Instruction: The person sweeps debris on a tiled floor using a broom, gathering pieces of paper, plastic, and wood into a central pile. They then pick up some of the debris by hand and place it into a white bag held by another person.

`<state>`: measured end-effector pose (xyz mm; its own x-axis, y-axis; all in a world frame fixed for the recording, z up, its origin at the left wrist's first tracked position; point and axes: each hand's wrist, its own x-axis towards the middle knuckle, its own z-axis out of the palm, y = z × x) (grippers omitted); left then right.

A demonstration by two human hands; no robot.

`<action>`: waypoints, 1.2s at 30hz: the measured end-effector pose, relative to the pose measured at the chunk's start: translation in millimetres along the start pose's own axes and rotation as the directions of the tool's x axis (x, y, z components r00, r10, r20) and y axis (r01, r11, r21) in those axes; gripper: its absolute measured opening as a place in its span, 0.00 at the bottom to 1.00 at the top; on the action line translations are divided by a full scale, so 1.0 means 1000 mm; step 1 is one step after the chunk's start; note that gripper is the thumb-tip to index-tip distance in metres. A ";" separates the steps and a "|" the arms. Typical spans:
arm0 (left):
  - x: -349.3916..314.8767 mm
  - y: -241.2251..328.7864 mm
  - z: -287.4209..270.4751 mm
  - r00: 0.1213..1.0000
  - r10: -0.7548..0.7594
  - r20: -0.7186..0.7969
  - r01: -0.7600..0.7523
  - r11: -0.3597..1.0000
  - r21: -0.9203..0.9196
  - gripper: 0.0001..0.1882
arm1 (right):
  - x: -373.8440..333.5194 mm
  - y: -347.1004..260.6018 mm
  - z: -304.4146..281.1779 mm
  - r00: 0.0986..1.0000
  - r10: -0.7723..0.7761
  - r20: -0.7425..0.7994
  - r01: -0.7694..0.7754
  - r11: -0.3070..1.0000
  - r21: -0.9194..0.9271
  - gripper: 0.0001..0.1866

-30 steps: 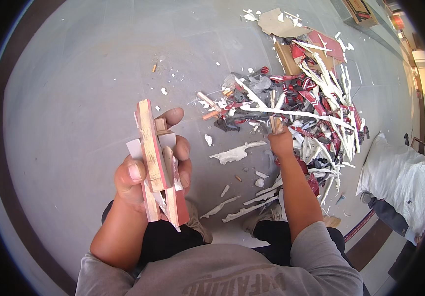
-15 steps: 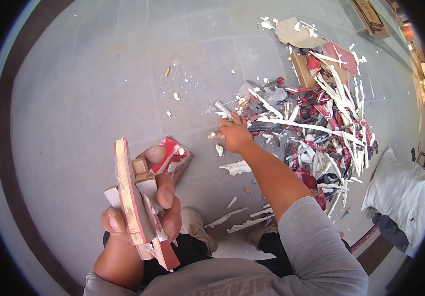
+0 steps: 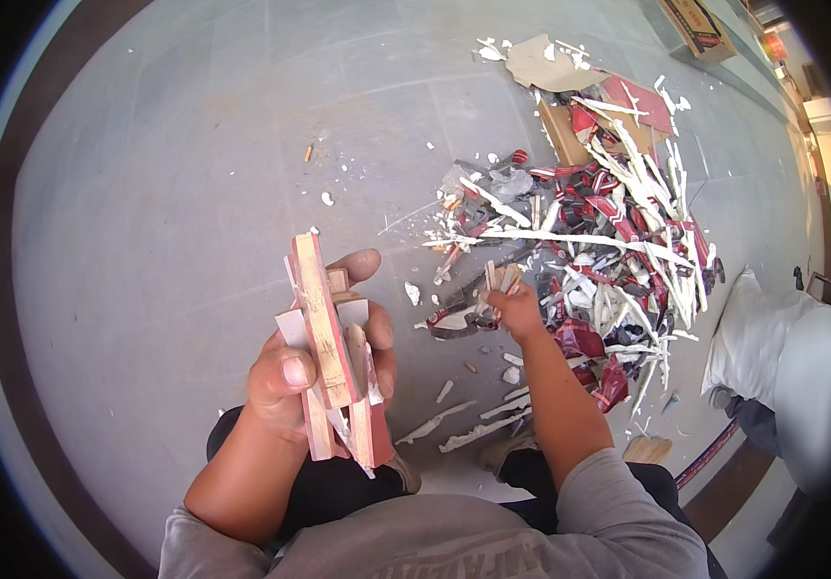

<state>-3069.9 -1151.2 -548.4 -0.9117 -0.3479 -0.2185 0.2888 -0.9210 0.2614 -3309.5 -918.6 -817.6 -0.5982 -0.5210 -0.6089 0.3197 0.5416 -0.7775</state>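
My left hand point(image 3: 276, 386) is closed around a bundle of short wooden strips point(image 3: 324, 328), raised in front of my body. Several of the strips have pinkish-red faces and bare wood edges, and they stick out at different angles. Over the near left side of a scrap heap point(image 3: 618, 207), my right hand point(image 3: 522, 314) pinches a few small wood pieces point(image 3: 502, 279). Just left of those fingers lies a dark scrap with red and white markings point(image 3: 451, 323). My right fingers partly cover the pieces they hold.
White foam strips point(image 3: 580, 234) lie across the heap, with cardboard point(image 3: 541, 66) at its far end. Loose foam strips point(image 3: 478, 439) rest near my feet. At the right stands a white sack point(image 3: 758, 338). Far right is a brown box point(image 3: 700, 29).
My right hand has drawn back toward me and now holds wood pieces above the heap's edge. The left-hand bundle has shifted right and turned more upright. The red packet beside it no longer shows.
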 end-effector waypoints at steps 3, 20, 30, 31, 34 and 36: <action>-0.003 -0.001 -0.001 0.999 -0.012 -0.031 0.012 1.000 0.015 0.55 | -0.011 0.005 -0.026 0.998 0.011 -0.057 0.020 0.865 0.502 0.14; -0.022 0.007 -0.005 0.997 0.069 -0.018 -0.068 0.996 0.062 0.52 | 0.035 -0.067 0.085 0.911 0.049 0.410 0.400 0.149 -0.905 0.18; -0.010 0.004 -0.002 0.990 0.093 -0.104 -0.083 0.992 0.099 0.52 | -0.004 -0.061 0.035 0.751 -0.626 0.212 0.555 0.424 -0.715 0.18; -0.006 0.001 -0.003 0.989 0.090 -0.116 -0.077 0.990 0.116 0.51 | -0.013 -0.074 0.020 0.869 -0.487 0.085 0.444 0.692 -0.569 0.18; 0.012 -0.009 0.000 0.989 0.070 -0.129 -0.046 0.983 0.177 0.49 | -0.023 -0.092 -0.031 0.985 -0.169 -0.028 0.169 0.937 0.304 0.15; 0.021 -0.016 0.004 0.989 0.056 -0.137 -0.022 0.971 0.239 0.47 | -0.040 -0.107 -0.049 0.959 -0.213 0.188 0.093 0.862 0.499 0.15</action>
<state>-3094.7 -1142.7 -553.8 -0.8456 -0.4196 -0.3299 0.2304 -0.8444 0.4836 -3356.0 -923.4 -702.8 -0.5035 -0.7388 -0.4479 0.5861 0.0889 -0.8054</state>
